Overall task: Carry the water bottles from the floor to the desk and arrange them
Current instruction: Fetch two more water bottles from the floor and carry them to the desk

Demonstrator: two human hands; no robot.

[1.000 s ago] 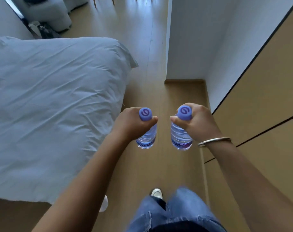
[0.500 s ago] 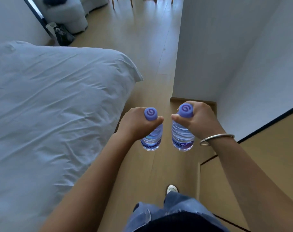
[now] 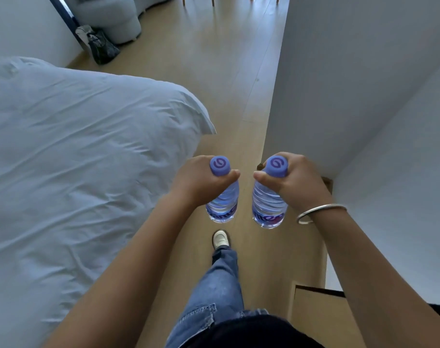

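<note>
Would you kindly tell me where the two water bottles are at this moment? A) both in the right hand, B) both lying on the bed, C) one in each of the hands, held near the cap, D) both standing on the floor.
C: the left hand grips the left bottle just below its cap, and the right hand grips the right bottle likewise, above the floor.

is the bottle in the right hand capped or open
Capped: the purple cap sits on the neck of the bottle above the right hand gripping it.
</note>
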